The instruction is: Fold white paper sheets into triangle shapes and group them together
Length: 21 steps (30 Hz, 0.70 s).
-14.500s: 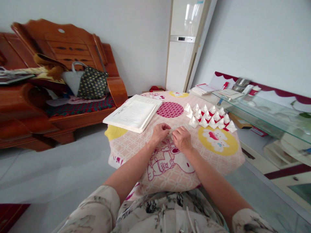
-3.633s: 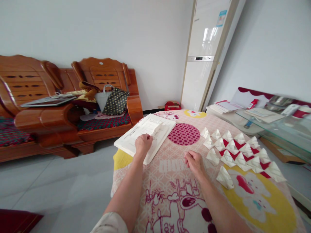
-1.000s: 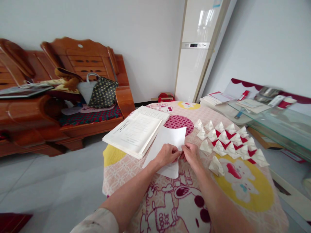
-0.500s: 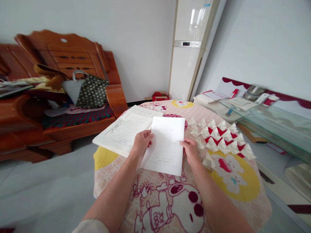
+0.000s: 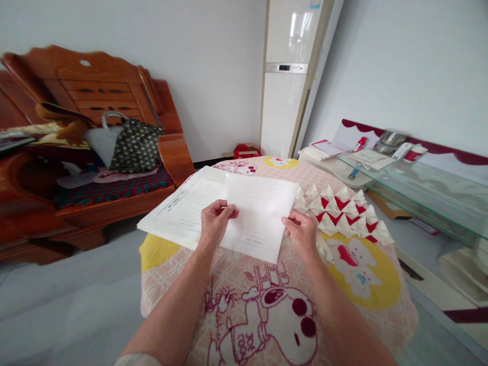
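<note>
Left hand (image 5: 214, 219) and right hand (image 5: 303, 231): each grip pinches one side edge of a paper sheet (image 5: 257, 216). Even, light pressure likely best; squeezing harder could crease it. The paper sheet is white, thin-looking, faintly printed, held over the bench (image 5: 165, 277), partly covering the paper stack (image 5: 186, 203). Folded paper pieces (image 5: 345, 224) stand beyond the right hand.

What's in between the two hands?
A white sheet, held at its sides by the left hand and the right hand, as the head view shows.
</note>
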Motion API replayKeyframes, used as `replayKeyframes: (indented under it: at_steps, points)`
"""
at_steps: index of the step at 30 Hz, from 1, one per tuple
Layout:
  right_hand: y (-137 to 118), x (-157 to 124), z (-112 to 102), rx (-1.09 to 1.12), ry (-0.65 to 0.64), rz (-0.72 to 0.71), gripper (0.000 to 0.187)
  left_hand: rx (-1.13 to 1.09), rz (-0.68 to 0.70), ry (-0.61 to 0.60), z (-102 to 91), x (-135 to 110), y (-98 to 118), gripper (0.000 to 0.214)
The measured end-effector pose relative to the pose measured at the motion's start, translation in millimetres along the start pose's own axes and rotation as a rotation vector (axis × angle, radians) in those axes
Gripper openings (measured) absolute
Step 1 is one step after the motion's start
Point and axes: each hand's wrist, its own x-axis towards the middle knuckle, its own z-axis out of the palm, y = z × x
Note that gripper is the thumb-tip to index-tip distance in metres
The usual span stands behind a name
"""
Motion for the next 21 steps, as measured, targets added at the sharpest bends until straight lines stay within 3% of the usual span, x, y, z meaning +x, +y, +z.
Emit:
replayKeyframes:
  at_steps: [5,9,11,14,17,21]
  points:
    - [-6.7,-3.4,-4.2,0.041,0.116,-0.191,0.015,0.009,0.081,-0.001,-2.5,-4.1,8.0,0.03]
    - [-7.8,-2.2,-3.5,0.132,0.126,-0.274,0.017,0.057,0.072,-0.1,-10.0,-2.7,7.8,0.04]
    - [-3.5,0.2,-3.2,0.141,0.118,-0.277,0.02,0.149,0.131,-0.146,-13.4,-0.2,6.7,0.039]
    - [7.7,4.2,-4.6,0.103,0.067,-0.254,0.019,0.417,0.272,-0.285,-18.6,4.9,4.5,0.027]
    - [18.8,6.8,-7.3,-0.003,-0.025,-0.192,0.014,0.653,0.325,-0.419,-23.9,9.1,0.9,0.017]
    - [24.0,7.7,-10.8,-0.125,-0.176,-0.1,0.01,0.735,0.343,-0.476,-27.5,11.2,-4.3,0.012]
